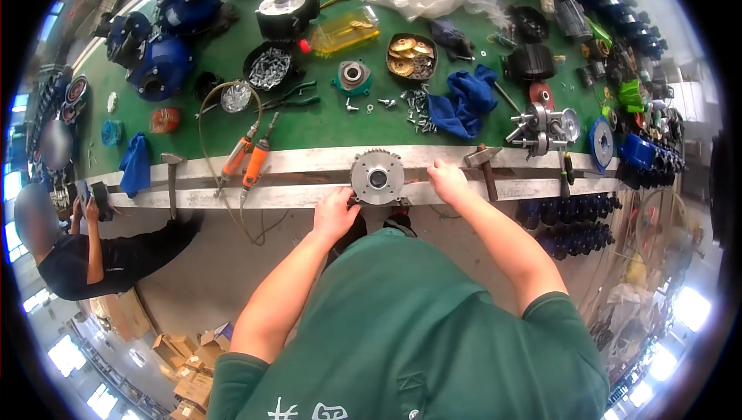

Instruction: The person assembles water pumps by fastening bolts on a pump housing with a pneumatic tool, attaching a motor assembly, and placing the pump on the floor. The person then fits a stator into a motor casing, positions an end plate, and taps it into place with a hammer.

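A round silver metal part (378,177) with a toothed rim and a dark centre hole rests on the metal rails (301,195) at the bench's front edge. My left hand (335,214) is at its lower left, fingers curled near the rim; what they hold, if anything, is hidden. To the right of the part, my right hand (447,178) is closed over the rails, its fingertips bent together; anything inside is too small to name. A hammer (484,162) lies right of my right hand. Two orange power tools (256,163) lie to the left.
On the green bench (325,130) are a bowl of bolts (270,67), a tray of brass parts (411,57), a blue cloth (464,103), a teal-rimmed flange (352,76) and a silver assembly (539,128). A co-worker (100,258) is at the far left.
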`<state>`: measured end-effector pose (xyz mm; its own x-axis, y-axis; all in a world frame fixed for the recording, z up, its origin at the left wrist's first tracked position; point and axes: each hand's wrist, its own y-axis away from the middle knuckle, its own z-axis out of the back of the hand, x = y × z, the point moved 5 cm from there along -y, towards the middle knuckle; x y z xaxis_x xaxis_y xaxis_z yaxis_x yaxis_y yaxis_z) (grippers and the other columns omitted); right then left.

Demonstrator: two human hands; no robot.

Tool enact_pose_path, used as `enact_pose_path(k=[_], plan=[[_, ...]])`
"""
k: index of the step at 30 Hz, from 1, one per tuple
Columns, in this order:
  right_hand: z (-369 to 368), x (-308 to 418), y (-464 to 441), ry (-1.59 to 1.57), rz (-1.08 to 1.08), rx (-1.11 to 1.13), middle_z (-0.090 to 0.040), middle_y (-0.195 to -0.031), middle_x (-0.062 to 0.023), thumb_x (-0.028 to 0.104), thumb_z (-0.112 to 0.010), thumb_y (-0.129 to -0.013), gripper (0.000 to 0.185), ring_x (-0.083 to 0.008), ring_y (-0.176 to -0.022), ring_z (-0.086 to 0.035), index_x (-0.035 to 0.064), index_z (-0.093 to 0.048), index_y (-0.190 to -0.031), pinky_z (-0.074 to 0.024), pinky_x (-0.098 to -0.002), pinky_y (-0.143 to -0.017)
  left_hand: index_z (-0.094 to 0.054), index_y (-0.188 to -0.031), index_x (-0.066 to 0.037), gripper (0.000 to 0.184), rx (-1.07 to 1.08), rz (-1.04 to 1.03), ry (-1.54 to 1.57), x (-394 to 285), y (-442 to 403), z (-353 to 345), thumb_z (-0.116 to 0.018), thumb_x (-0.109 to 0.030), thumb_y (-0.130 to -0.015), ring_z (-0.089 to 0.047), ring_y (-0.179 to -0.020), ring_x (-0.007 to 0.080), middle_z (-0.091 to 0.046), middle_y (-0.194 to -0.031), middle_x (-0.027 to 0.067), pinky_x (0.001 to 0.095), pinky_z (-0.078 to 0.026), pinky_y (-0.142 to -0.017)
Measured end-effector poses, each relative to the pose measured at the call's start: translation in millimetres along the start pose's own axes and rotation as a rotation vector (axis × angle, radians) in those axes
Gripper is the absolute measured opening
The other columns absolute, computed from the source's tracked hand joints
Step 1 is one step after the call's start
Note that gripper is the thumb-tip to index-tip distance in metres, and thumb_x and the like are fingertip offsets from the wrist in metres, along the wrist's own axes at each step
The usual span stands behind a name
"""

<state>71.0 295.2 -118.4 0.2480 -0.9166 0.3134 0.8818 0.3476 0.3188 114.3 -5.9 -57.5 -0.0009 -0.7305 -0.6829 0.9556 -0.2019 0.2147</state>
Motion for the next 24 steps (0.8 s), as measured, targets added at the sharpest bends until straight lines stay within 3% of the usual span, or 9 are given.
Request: enact_pose_path(k=[2, 6, 9, 11, 15, 19, 20, 21, 24], plan=[[-15.1, -7.8, 4.9, -0.024, -0.058, 0.099, -0.065, -0.099, -0.0131, 0.016, -0.063, -0.084, 0.014, -0.0343, -0.096, -0.064, 0.0079, -0.071, -0.093, -0.0536, -0.0457, -0.085, -0.066, -0.097, -0.004, 0.028, 0.039, 0.013, 0.026, 2.8, -2.4, 1.0, -0.08, -0.017, -0.077, -0.068, -0.082, 0.0303, -0.065, -0.091, 0.0117, 0.0414, -0.055, -0.073], [-0.8, 17.5, 11.8, -0.229, 0.002, -0.032, -0.066, -0.098, -0.0147, 0.014, -0.065, -0.081, 0.025, -0.0353, -0.1, -0.064, 0.006, -0.07, -0.104, -0.052, -0.0462, -0.09, -0.066, -0.094, -0.003, 0.027, 0.119, 0.006, 0.047, 11.8, -5.7, 0.1, -0.081, -0.019, -0.078, -0.068, -0.08, 0.028, -0.064, -0.09, 0.0114, 0.0391, -0.055, -0.072], [10.4, 55.3, 13.0, -0.731, -0.115, 0.075, -0.066, -0.122, -0.0214, 0.011, -0.064, -0.077, 0.059, -0.0333, -0.108, -0.067, -0.0019, -0.058, -0.134, -0.0518, -0.0416, -0.099, -0.066, -0.093, -0.003, 0.027, 0.088, -0.05, 0.033, 11.9, -4.5, 0.6, -0.081, -0.019, -0.078, -0.068, -0.079, 0.0283, -0.063, -0.087, 0.0113, 0.039, -0.055, -0.073], [31.7, 80.8, 14.2, -0.729, -0.273, 0.185, -0.061, -0.133, -0.0251, 0.012, -0.065, -0.076, 0.073, -0.0335, -0.113, -0.067, -0.0062, -0.046, -0.143, -0.0505, -0.0403, -0.102, -0.066, -0.093, -0.003, 0.025, 0.085, -0.043, 0.046, 10.7, -3.5, 1.3, -0.081, -0.017, -0.077, -0.067, -0.08, 0.0307, -0.062, -0.087, 0.0115, 0.0413, -0.054, -0.072], [8.3, 84.9, 6.4, -0.694, -0.171, 0.061, -0.06, -0.134, -0.0273, 0.012, -0.066, -0.075, 0.074, -0.0351, -0.118, -0.064, -0.007, -0.045, -0.144, -0.0497, -0.0392, -0.103, -0.064, -0.095, -0.005, 0.025, 0.109, -0.071, -0.03, 6.7, 1.4, 8.0, -0.079, -0.015, -0.077, -0.064, -0.082, 0.0343, -0.061, -0.089, 0.0121, 0.045, -0.053, -0.072], [21.0, 105.7, -9.2, -0.755, -0.142, 0.159, -0.061, -0.131, -0.0277, 0.011, -0.065, -0.076, 0.068, -0.0349, -0.117, -0.064, -0.0058, -0.05, -0.14, -0.0498, -0.0407, -0.102, -0.062, -0.1, -0.006, 0.028, 0.114, -0.018, -0.033, 24.0, 16.6, 18.1, -0.077, -0.018, -0.08, -0.064, -0.089, 0.0357, -0.061, -0.095, 0.012, 0.046, -0.054, -0.075], [13.8, 100.1, -17.3, -0.777, -0.163, 0.232, -0.062, -0.128, -0.0278, 0.011, -0.066, -0.076, 0.065, -0.0327, -0.113, -0.066, 0.0003, -0.054, -0.139, -0.0508, -0.0405, -0.1, -0.062, -0.101, -0.006, 0.029, 0.112, 0.001, -0.029, 27.0, 18.6, 21.0, -0.077, -0.018, -0.08, -0.064, -0.09, 0.0355, -0.061, -0.096, 0.0119, 0.0458, -0.054, -0.075], [-11.0, 80.3, -32.6, -0.636, -0.067, 0.21, -0.062, -0.128, -0.0255, 0.011, -0.068, -0.075, 0.062, -0.0338, -0.11, -0.066, 0.0065, -0.058, -0.136, -0.0532, -0.0417, -0.096, -0.062, -0.102, -0.006, 0.029, 0.108, 0.012, -0.029, 28.8, 19.3, 22.3, -0.077, -0.017, -0.08, -0.064, -0.09, 0.0352, -0.061, -0.097, 0.0118, 0.0456, -0.054, -0.076], [60.9, 40.6, -45.0, -0.253, -0.111, -0.288, -0.052, -0.139, -0.0227, 0.008, -0.069, -0.074, 0.063, -0.0387, -0.109, -0.064, 0.01, -0.057, -0.135, -0.0553, -0.0452, -0.09, -0.061, -0.102, -0.006, 0.029, 0.094, 0.04, -0.017, 31.7, 19.0, 20.5, -0.077, -0.016, -0.08, -0.064, -0.091, 0.0347, -0.061, -0.098, 0.0114, 0.0454, -0.054, -0.075]])
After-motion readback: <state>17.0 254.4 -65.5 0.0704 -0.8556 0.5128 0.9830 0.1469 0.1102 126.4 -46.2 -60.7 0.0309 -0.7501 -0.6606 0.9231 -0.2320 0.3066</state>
